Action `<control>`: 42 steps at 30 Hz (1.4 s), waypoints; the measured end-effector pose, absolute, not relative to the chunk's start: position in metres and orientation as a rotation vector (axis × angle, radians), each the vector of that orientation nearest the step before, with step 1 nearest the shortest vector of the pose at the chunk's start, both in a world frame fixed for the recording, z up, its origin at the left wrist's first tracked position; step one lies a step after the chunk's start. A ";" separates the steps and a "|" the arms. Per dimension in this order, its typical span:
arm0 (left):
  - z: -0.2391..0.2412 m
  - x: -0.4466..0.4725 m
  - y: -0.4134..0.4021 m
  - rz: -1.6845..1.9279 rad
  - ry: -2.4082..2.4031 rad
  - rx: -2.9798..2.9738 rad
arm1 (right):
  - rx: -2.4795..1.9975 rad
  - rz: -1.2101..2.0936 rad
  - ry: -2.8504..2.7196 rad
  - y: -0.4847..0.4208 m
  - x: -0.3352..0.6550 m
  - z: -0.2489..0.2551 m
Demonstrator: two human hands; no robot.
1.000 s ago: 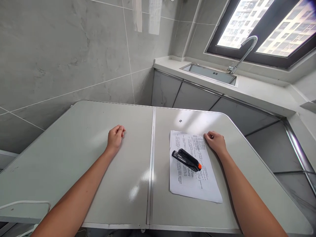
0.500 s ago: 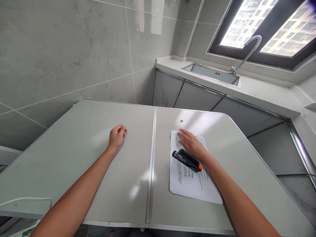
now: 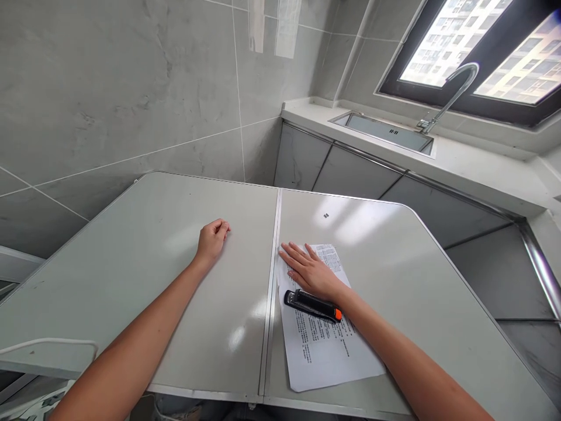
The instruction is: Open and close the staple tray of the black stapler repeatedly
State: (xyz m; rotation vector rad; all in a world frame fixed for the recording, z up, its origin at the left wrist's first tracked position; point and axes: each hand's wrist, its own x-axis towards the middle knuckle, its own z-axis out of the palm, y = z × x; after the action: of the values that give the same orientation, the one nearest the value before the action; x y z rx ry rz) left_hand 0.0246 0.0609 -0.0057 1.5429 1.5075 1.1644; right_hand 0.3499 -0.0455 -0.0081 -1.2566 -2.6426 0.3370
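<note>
Printed paper sheets (image 3: pixel 324 362) lie on the right half of the table, beside its metal centre seam. My right hand (image 3: pixel 309 270) rests flat on their upper part, fingers spread. Just below that hand a black stapler (image 3: pixel 312 305) with an orange end lies across the paper. My left hand (image 3: pixel 213 238) is closed in a loose fist on the left half of the table; whether its fingers hold anything small is hidden. Farther back, small dark staple-like pieces (image 3: pixel 326 216) lie on the tabletop.
The pale folding table (image 3: pixel 210 327) has a raised metal seam (image 3: pixel 268 304) down its middle. Behind it stand a counter with a sink (image 3: pixel 381 130) and a tap (image 3: pixel 451 93) under a window. A white cable (image 3: pixel 52 340) crosses the table's left edge.
The paper and the stapler on it have shifted left and toward me, turning slightly. My right hand has moved left and now lies flat on the paper. My left fist stays nearly in place.
</note>
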 end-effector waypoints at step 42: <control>-0.003 0.027 0.058 1.108 1.522 1.590 | -1.120 0.390 -2.729 -0.042 0.318 -0.003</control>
State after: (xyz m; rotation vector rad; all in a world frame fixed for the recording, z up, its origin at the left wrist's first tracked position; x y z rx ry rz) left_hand 0.0266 0.0582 -0.0030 1.5898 1.5222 1.1081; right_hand 0.3177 -0.0415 -0.0030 -1.1204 -2.7291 0.3904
